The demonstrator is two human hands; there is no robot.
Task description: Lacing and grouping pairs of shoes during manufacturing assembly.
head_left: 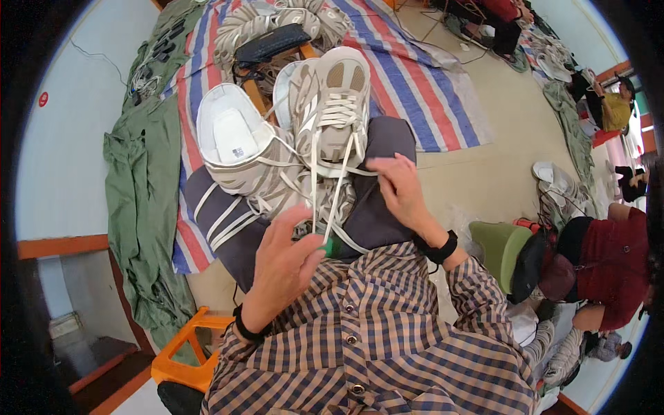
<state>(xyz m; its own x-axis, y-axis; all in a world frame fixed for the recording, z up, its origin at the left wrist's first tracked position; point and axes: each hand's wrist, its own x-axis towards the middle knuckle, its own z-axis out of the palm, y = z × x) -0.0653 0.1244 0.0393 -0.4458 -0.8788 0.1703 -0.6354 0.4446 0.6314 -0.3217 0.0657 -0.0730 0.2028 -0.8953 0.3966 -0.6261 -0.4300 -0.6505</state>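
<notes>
Two sneakers rest on my lap. My left hand (283, 266) pinches a lace (337, 197) taut; my right hand (400, 188) grips the upright sneaker's (333, 111) lace end.

Matt mesh-and-cloth sneaker (330, 104), flat woven cotton laces (337, 187); glossy plastic tarp (422, 76)

Room's bright, soft light all over, hardly any shadows. Pic bends lots at the edges, w/ black round corners. Middle's sharp; far stuff near the rim looks squished, blurry.
</notes>
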